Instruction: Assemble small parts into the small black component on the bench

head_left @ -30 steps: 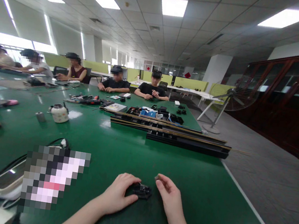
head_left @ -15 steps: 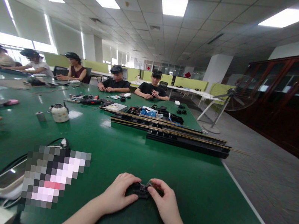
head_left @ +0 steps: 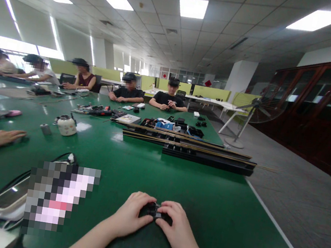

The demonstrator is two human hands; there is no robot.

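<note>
Black part (head_left: pixel 156 211) between grips (head_left: pixel 131 214) (head_left: pixel 179 227) (table edge (head_left: pixel 284 238) well apart)

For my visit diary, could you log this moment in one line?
left hand: holds small black part, left side | right hand: holds its right side | surface: green table | beyond: long black bars

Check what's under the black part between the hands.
Green table shows around the black part; whatever lies directly beneath is hidden by the part, left hand and right hand.
</note>
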